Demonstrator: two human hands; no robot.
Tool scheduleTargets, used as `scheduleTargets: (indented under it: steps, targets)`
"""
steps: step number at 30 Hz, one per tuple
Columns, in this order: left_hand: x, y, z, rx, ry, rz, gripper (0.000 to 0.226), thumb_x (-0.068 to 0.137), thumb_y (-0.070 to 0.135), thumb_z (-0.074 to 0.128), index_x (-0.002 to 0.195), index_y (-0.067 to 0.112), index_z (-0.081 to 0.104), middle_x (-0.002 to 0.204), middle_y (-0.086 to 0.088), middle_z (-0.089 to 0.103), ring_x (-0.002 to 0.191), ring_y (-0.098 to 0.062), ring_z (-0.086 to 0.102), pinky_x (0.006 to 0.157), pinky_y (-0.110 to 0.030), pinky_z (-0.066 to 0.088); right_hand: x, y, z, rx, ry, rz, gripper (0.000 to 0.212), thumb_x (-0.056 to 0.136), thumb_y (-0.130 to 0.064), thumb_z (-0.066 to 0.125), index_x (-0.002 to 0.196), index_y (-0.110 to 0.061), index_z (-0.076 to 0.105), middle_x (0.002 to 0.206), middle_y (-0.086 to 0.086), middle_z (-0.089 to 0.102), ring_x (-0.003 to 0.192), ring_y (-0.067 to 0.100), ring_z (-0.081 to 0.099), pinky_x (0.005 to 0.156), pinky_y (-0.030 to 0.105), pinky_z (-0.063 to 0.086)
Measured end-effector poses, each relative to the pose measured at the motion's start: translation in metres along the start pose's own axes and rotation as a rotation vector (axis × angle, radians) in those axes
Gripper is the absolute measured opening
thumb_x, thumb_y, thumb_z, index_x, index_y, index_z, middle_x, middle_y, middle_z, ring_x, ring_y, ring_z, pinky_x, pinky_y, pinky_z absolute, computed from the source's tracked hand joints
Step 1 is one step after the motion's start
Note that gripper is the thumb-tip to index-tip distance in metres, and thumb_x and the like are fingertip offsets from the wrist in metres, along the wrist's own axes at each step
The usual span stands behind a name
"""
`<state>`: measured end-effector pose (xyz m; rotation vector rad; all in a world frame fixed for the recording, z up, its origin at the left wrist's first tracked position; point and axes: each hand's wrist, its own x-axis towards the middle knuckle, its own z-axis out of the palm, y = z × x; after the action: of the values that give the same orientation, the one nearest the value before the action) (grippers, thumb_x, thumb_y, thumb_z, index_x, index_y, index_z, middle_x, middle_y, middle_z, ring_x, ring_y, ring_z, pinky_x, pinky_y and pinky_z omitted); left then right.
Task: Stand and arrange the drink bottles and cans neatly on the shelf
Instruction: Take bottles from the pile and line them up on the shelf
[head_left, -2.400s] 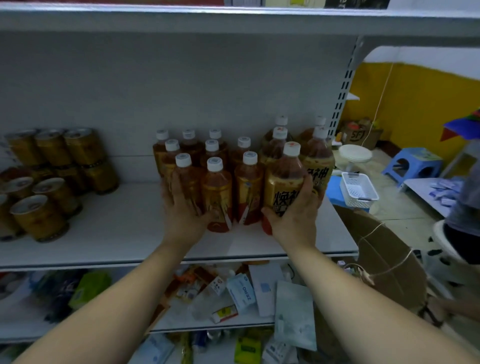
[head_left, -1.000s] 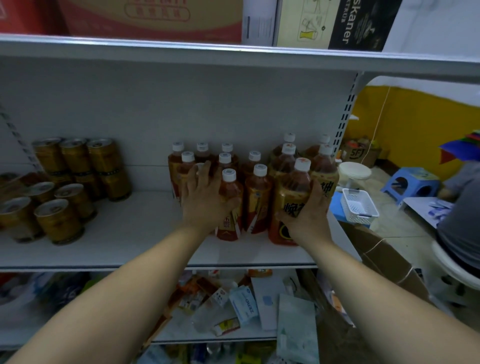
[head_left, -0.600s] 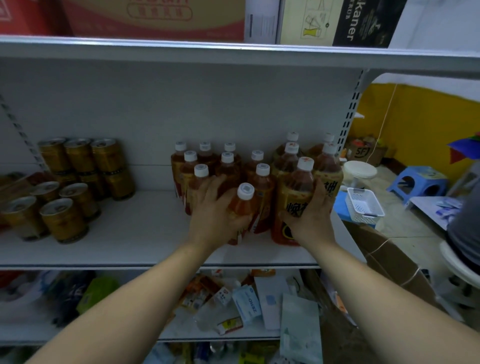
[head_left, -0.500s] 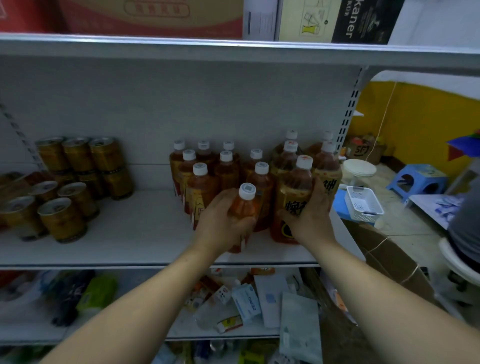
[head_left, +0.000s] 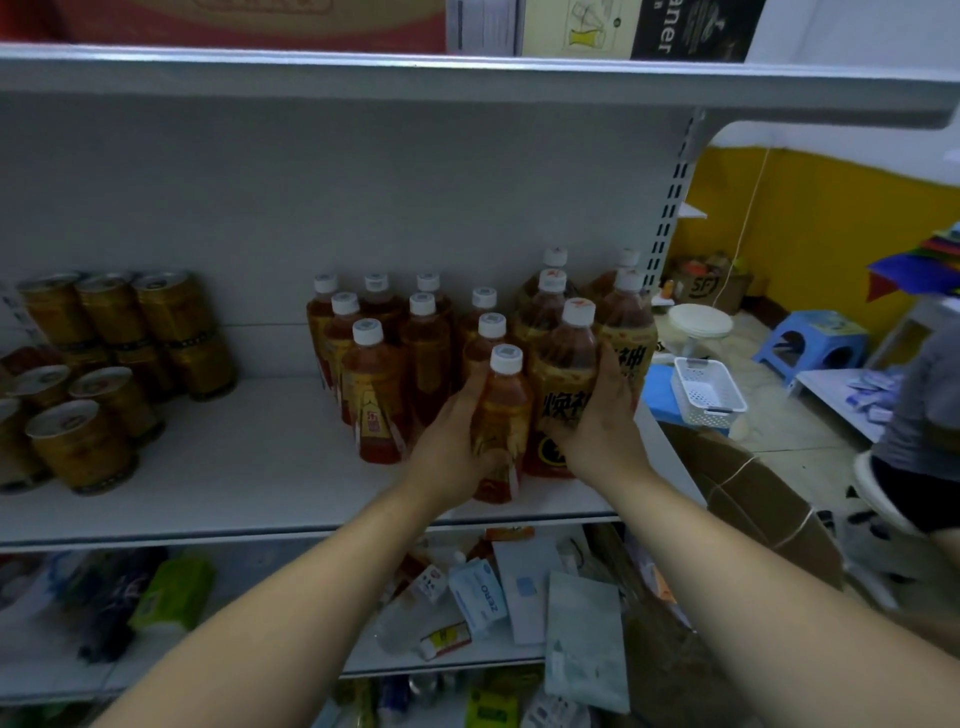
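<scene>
Head camera looks at a white metal shelf (head_left: 249, 499), where the left hand (head_left: 452, 447) has its fingers (head_left: 470, 387) curled round a small amber drink bottle with a white cap (head_left: 503, 410), gripping it from its left side. This small bottle stands upright, its long axis vertical, near the front edge of the shelf. It touches the taller amber bottle with a yellow and black label (head_left: 563, 384) on its right. The right hand (head_left: 597, 421) holds that taller bottle, fingers wrapped round its right side. The small bottle is further forward than the front bottle of the left column (head_left: 371, 405), and between these two there is a gap, where the left hand is. I think the coming move depends on this: the free place lies to the left and a little behind the small bottle, on the left hand's side, so that hand seems better placed to slide it back. Gold cans (head_left: 83, 447) stand well apart at the left.
</scene>
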<state>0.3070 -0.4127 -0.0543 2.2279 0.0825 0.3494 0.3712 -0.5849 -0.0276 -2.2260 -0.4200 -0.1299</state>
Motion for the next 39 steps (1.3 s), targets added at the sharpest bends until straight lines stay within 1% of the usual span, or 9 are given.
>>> scheduleTargets:
  steps: [2, 13, 16, 19, 25, 32, 34, 36, 39]
  targets:
    - [-0.001, -0.004, 0.005, -0.027, 0.034, -0.011, 0.106, 0.079, 0.022, 0.075, 0.145, 0.05, -0.003, 0.148, 0.005, 0.038, 0.132, -0.016, 0.043, 0.106, -0.043, 0.041, 0.001, 0.002, 0.0, 0.001, -0.003, -0.006, 0.107, 0.083, -0.027, 0.074, 0.155, -0.024, -0.006, 0.16, 0.01, 0.012, 0.144, 0.029, 0.019, 0.11, 0.045, 0.029]
    - [0.027, -0.011, 0.013, -0.082, 0.201, -0.045, 0.089, 0.083, 0.015, 0.067, 0.15, 0.036, 0.01, 0.152, 0.002, 0.03, 0.137, -0.018, 0.034, 0.111, -0.04, 0.034, 0.0, 0.005, -0.002, 0.005, -0.016, -0.022, 0.108, 0.083, -0.026, 0.075, 0.154, -0.027, -0.007, 0.159, 0.007, 0.013, 0.143, 0.026, 0.022, 0.11, 0.043, 0.028]
    - [0.037, -0.015, 0.01, -0.043, 0.185, -0.052, 0.089, 0.085, 0.017, 0.067, 0.15, 0.034, 0.009, 0.155, -0.001, 0.02, 0.14, -0.02, 0.025, 0.113, -0.04, 0.029, 0.0, 0.005, -0.002, 0.006, -0.014, -0.026, 0.107, 0.083, -0.027, 0.075, 0.154, -0.027, -0.006, 0.159, 0.007, 0.015, 0.142, 0.027, 0.025, 0.109, 0.043, 0.031]
    - [0.037, -0.017, 0.011, -0.091, 0.149, -0.044, 0.091, 0.083, 0.016, 0.067, 0.15, 0.036, 0.008, 0.153, -0.002, 0.024, 0.139, -0.019, 0.028, 0.113, -0.04, 0.03, 0.0, 0.005, -0.001, 0.002, -0.015, -0.031, 0.108, 0.083, -0.027, 0.075, 0.153, -0.028, -0.007, 0.159, 0.006, 0.013, 0.142, 0.026, 0.024, 0.11, 0.043, 0.03]
    - [0.037, -0.014, 0.004, -0.131, 0.038, -0.108, 0.09, 0.092, 0.013, 0.06, 0.149, 0.036, -0.006, 0.132, 0.013, 0.035, 0.12, -0.004, 0.034, 0.097, -0.02, 0.028, 0.002, 0.001, 0.001, 0.02, -0.015, -0.035, 0.107, 0.082, -0.025, 0.076, 0.154, -0.026, -0.003, 0.159, 0.005, 0.015, 0.143, 0.023, 0.022, 0.11, 0.04, 0.027]
    - [0.029, -0.007, -0.003, -0.123, 0.03, -0.129, 0.093, 0.088, 0.025, 0.065, 0.151, 0.034, -0.002, 0.149, 0.003, 0.036, 0.133, -0.017, 0.038, 0.102, -0.024, 0.03, 0.002, -0.005, -0.001, 0.029, -0.021, 0.007, 0.109, 0.08, -0.026, 0.078, 0.154, -0.024, -0.001, 0.158, 0.005, 0.018, 0.143, 0.024, 0.023, 0.111, 0.039, 0.027]
    - [0.019, -0.009, -0.012, -0.097, 0.147, -0.11, 0.078, 0.086, 0.029, 0.067, 0.149, 0.025, 0.021, 0.138, 0.004, 0.045, 0.128, -0.018, 0.044, 0.1, -0.027, 0.037, 0.003, -0.007, -0.003, 0.029, -0.033, 0.022, 0.109, 0.078, -0.03, 0.079, 0.154, -0.025, 0.002, 0.157, 0.005, 0.021, 0.141, 0.025, 0.026, 0.11, 0.04, 0.029]
    - [0.006, -0.015, -0.025, 0.024, 0.387, -0.09, 0.054, 0.085, 0.021, 0.068, 0.134, 0.015, 0.046, 0.124, 0.0, 0.048, 0.12, -0.024, 0.048, 0.092, -0.027, 0.039, 0.005, -0.012, -0.004, 0.045, -0.007, 0.026, 0.109, 0.073, -0.037, 0.081, 0.153, -0.023, 0.008, 0.154, 0.005, 0.025, 0.14, 0.025, 0.029, 0.108, 0.038, 0.03]
    - [-0.005, -0.031, -0.048, 0.113, 0.661, -0.243, 0.066, 0.079, 0.019, 0.07, 0.137, 0.011, 0.039, 0.136, -0.017, 0.039, 0.126, -0.031, 0.035, 0.101, -0.04, 0.034, 0.013, -0.024, -0.004, 0.057, 0.035, 0.027, 0.11, 0.072, -0.043, 0.081, 0.153, -0.023, 0.01, 0.155, 0.008, 0.022, 0.14, 0.028, 0.028, 0.108, 0.036, 0.028]
